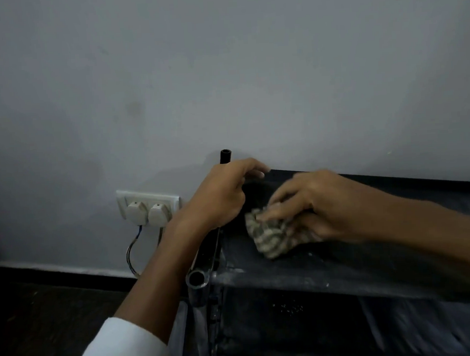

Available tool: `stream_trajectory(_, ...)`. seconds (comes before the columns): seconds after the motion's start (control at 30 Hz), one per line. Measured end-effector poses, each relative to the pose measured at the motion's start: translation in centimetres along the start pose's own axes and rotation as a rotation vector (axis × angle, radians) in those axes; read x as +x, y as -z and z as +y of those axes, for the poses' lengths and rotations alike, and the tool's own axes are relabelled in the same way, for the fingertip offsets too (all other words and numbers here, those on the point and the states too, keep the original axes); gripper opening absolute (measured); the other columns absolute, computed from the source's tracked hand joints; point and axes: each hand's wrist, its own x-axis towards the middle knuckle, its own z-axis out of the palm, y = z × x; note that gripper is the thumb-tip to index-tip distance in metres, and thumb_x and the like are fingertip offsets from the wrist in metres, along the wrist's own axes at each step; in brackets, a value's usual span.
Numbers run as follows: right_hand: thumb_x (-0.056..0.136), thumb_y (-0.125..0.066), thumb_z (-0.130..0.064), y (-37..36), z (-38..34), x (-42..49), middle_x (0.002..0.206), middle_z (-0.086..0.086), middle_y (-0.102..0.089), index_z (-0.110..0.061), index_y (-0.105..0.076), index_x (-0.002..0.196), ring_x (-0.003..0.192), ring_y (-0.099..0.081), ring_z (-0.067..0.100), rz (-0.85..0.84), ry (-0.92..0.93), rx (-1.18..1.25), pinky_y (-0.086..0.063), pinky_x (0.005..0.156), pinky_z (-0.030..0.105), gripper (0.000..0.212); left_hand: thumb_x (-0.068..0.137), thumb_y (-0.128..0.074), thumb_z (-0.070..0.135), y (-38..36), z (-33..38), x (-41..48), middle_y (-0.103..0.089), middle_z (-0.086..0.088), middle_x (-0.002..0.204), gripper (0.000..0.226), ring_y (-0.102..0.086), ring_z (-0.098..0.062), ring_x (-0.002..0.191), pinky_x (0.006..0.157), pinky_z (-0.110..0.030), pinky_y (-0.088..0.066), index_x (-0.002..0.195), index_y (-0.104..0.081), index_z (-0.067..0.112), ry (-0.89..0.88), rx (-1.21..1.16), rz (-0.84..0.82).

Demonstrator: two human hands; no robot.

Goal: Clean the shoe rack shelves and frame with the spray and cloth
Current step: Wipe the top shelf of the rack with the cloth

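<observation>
Up at the left end of the black shoe rack [292, 325] now, right against the grey wall [221, 68]. The left hand [218, 198] is clamped on the rack's side rail [206, 259] near the back corner, its fingers curled over the top edge beside the open-ended back post [225, 157]. The right hand [312, 206] is in from the right, blurred, with its fingers bunched on a crumpled, patterned cloth [273, 237]. That cloth is down on the top shelf [357, 269], near its left end, just beside the left hand. The two hands are close together but not touching.

The shelf's dark surface shows pale dusty streaks along the front edge. At the front corner, the front post [196, 279] shows its hollow tube end. A white sleeve [115, 350] covers the left forearm low in the view.

Left of the rack, a white socket plate [147, 197] on the wall carries two white plugs [145, 213], with their cables [132, 253] looping down toward the dark floor [44, 313].
</observation>
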Motion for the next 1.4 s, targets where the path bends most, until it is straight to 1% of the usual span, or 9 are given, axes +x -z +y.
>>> stream_trajectory(0.17, 0.074, -0.076, -0.004, -1.6, 3.9, 2.6, 0.107, 0.01, -0.072, -0.022, -0.076, 0.112, 0.087, -0.063, 0.033, 0.039, -0.142, -0.224, -0.056, 0.065, 0.045, 0.042, 0.083, -0.04, -0.022, 0.1, 0.3, 0.0, -0.07, -0.002, 0.119, 0.06, -0.06, -0.011, 0.114, 0.085, -0.002, -0.04, 0.124, -0.066, 0.013, -0.008, 0.046, 0.012)
stream_trajectory(0.4, 0.081, -0.073, -0.005, -0.4, 2.2, -0.7, 0.12, -0.009, -0.068, -0.031, -0.069, 0.125, 0.101, -0.066, 0.006, -0.082, -0.313, -0.015, -0.046, 0.08, 0.01, 0.052, 0.084, -0.039, -0.023, 0.0, 0.2, 0.1, -0.066, -0.003, 0.126, 0.061, -0.059, -0.015, 0.121, 0.093, -0.01, -0.042, 0.128, -0.063, 0.011, 0.016, 0.083, -0.014)
stream_trajectory(0.47, 0.085, -0.07, -0.007, 0.4, 0.9, -2.6, 0.122, -0.019, -0.065, -0.035, -0.069, 0.124, 0.108, -0.061, -0.004, -0.116, -0.308, 0.16, -0.049, 0.092, 0.015, 0.048, 0.083, -0.039, -0.024, 0.0, 0.1, 0.1, -0.066, -0.002, 0.125, 0.063, -0.059, -0.013, 0.12, 0.088, -0.002, -0.04, 0.128, -0.063, 0.013, 0.024, 0.091, -0.018)
stream_trajectory(0.63, 0.093, -0.043, -0.068, 1.2, -1.1, -5.5, 0.136, -0.034, -0.048, -0.053, -0.049, 0.138, 0.125, -0.048, -0.005, -0.162, -0.192, 0.303, -0.039, 0.101, 0.02, 0.048, 0.084, -0.038, -0.023, 0.1, 0.3, 0.1, -0.065, 0.001, 0.124, 0.065, -0.058, -0.011, 0.119, 0.093, -0.011, -0.043, 0.129, -0.063, 0.016, 0.038, 0.081, -0.02)
stream_trajectory(0.83, 0.097, -0.056, -0.033, -1.3, -0.7, -2.6, 0.137, -0.009, -0.056, -0.042, -0.063, 0.131, 0.106, -0.055, 0.011, -0.051, -0.02, 0.104, -0.048, 0.091, 0.023, 0.036, 0.085, -0.04, -0.02, 0.1, 0.1, 0.4, -0.064, -0.002, 0.132, 0.065, -0.056, -0.015, 0.126, 0.104, -0.021, -0.043, 0.136, -0.06, 0.015, 0.048, 0.137, -0.069)
stream_trajectory(0.97, 0.095, -0.045, -0.027, -1.8, 1.5, 0.1, 0.132, 0.004, -0.062, -0.029, -0.069, 0.127, 0.1, -0.06, 0.024, -0.071, -0.025, -0.07, -0.055, 0.086, 0.039, 0.04, 0.096, -0.044, -0.004, 0.2, 0.6, 0.1, -0.059, -0.003, 0.141, 0.053, -0.052, -0.019, 0.131, 0.109, -0.031, -0.041, 0.144, -0.052, 0.018, 0.032, 0.216, -0.147)
stream_trajectory(1.13, 0.095, -0.062, -0.02, -1.2, 2.9, 0.0, 0.122, 0.003, -0.067, -0.023, -0.071, 0.124, 0.103, -0.063, 0.023, -0.008, -0.163, -0.059, -0.054, 0.086, 0.043, 0.03, 0.105, -0.038, 0.041, 0.3, 1.7, -0.4, -0.044, 0.006, 0.154, 0.048, -0.035, -0.011, 0.145, 0.117, -0.034, -0.03, 0.151, -0.041, 0.028, 0.011, 0.309, -0.258)
stream_trajectory(1.3, 0.096, -0.042, -0.058, -0.2, 0.3, -2.4, 0.113, -0.02, -0.06, -0.041, -0.071, 0.113, 0.102, -0.059, 0.0, -0.053, -0.326, 0.128, -0.049, 0.089, 0.028, 0.037, 0.097, -0.021, 0.064, 0.4, 2.2, -0.7, -0.03, 0.017, 0.16, 0.065, -0.016, -0.003, 0.15, 0.124, -0.034, -0.015, 0.154, -0.031, 0.036, 0.021, 0.312, -0.331)
stream_trajectory(1.4, 0.085, -0.05, -0.074, -0.1, -1.8, -4.3, 0.113, -0.027, -0.059, -0.05, -0.066, 0.116, 0.105, -0.059, -0.006, -0.019, -0.288, 0.256, -0.05, 0.088, 0.023, 0.042, 0.097, -0.018, 0.064, 0.4, 2.3, -0.6, -0.029, 0.016, 0.16, 0.067, -0.016, -0.002, 0.15, 0.124, -0.034, -0.013, 0.155, -0.031, 0.033, -0.002, 0.257, -0.332)
